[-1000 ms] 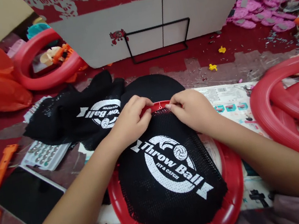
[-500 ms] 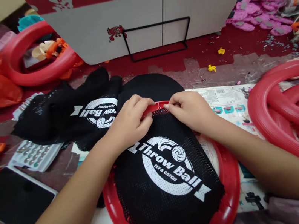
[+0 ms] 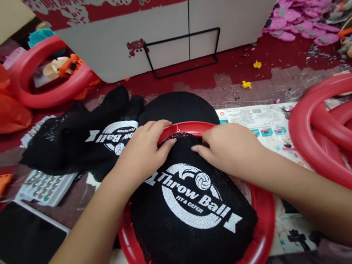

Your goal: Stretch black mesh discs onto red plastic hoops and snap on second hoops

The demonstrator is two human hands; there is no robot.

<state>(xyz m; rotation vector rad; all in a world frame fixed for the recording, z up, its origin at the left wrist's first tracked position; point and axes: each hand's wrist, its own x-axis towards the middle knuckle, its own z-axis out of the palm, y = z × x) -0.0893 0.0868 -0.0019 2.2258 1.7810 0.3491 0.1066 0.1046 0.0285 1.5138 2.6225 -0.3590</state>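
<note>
A black mesh net (image 3: 196, 250) with a white "Throw Ball" print lies over a red plastic ring (image 3: 267, 224). Its edge is fixed along the near side of the ring; at the right a gap shows between net and ring. My left hand (image 3: 147, 148) grips the far left rim, fingers over the ring and thumb on the net's edge. On the far right side my right hand (image 3: 232, 147) is closed on the net's edge at the rim, its fingertips partly hidden. Between the hands, a small white peg or loop (image 3: 177, 128) shows on the rim.
More printed black nets (image 3: 78, 135) are heaped at the left, beside a tray of silvery discs (image 3: 45, 187). Red rings (image 3: 310, 127) are stacked at the right. A white-and-red carton (image 3: 108, 48) with a black wire frame (image 3: 182, 36) before it stands at the back.
My right hand has moved away from the middle of the rim to the right and nearer, its fingers curling over. My left hand has shifted slightly left, its thumb lower on the net.
</note>
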